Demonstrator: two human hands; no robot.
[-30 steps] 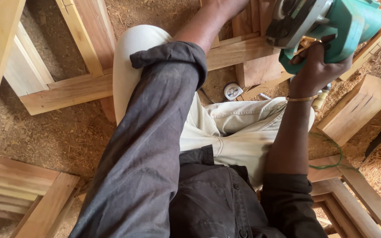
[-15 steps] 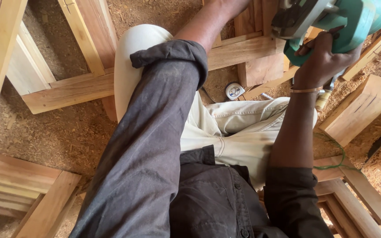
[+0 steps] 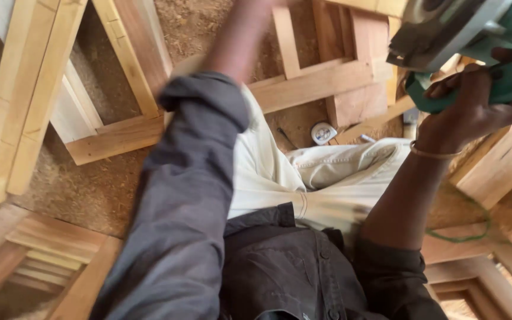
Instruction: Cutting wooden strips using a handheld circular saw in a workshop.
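Note:
My right hand (image 3: 466, 104) grips the handle of a green and grey power tool (image 3: 475, 41) at the upper right, above a wooden frame (image 3: 333, 83). A thin bangle circles that wrist. My left arm, in a rolled grey sleeve (image 3: 191, 178), stretches up the middle of the view, blurred; the left hand itself is cut off by the top edge. My knee in cream trousers (image 3: 303, 178) rests over the frame's lower rail.
A small round tape measure (image 3: 323, 133) lies on the sawdust floor inside the frame. Pale planks (image 3: 25, 101) lean at the left. More wooden frames (image 3: 42, 261) sit at the lower left and lower right. A green cord (image 3: 475, 231) loops at the right.
The view has shifted and come closer. My right hand with the power tool has risen toward the upper right corner. My left arm has reached further up and its hand has left the view.

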